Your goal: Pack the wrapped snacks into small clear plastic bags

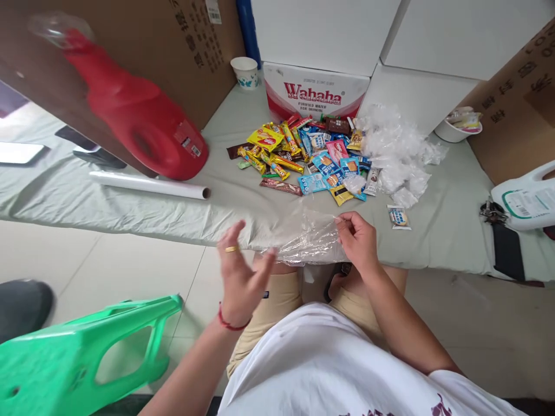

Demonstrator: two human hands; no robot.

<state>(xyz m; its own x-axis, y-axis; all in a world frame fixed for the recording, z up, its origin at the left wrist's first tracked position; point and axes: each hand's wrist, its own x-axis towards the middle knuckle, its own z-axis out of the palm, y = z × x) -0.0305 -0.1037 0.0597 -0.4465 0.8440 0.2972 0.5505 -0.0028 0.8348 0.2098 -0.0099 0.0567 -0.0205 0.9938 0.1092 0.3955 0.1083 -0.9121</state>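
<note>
A clear plastic bag (310,240) lies across the table's front edge, just above my lap. My right hand (359,237) pinches its right edge between thumb and fingers. Beside the bag's left end, my left hand (243,277) is raised with fingers apart, a gold ring and a red cord on it; it holds nothing. Behind the bag spreads a heap of wrapped snacks (284,144) in yellow, red, blue and brown packets. To the right of my right hand sits a single small wrapped biscuit (398,217).
Crumpled clear plastic bags (396,153) pile up right of the snacks. A Wahaha carton (318,92) and a paper cup (245,73) stand behind. On the left are a red jug (143,121) and a white roll (151,185); a white bottle (526,196) is far right, a green stool (87,352) below left.
</note>
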